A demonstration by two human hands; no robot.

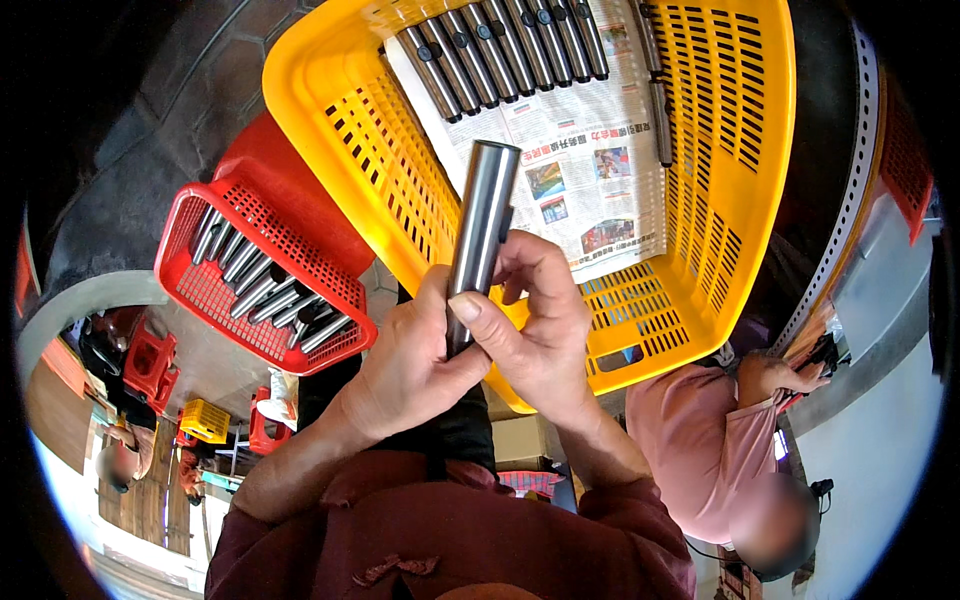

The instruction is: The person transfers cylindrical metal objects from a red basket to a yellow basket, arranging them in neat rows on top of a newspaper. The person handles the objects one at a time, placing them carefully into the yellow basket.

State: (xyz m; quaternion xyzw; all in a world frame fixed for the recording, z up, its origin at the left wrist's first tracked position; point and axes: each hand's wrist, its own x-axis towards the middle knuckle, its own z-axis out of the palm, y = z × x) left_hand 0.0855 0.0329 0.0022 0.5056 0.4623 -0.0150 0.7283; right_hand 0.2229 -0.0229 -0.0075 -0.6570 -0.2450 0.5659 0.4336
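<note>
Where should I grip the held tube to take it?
Likely by the upper end of the tube, from its left: that stretch is bare, while a dark tab juts right and the left hand and right hand crowd below.

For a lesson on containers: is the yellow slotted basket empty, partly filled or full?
Partly filled: a row of metal tubes lies on newspaper inside the yellow slotted basket, and much of the newspaper is uncovered.

I hold a shiny metal cylinder (480, 220) (dark nub (506, 222) on its side), leaning right, in my left hand (408, 355) and right hand (545, 335).
</note>
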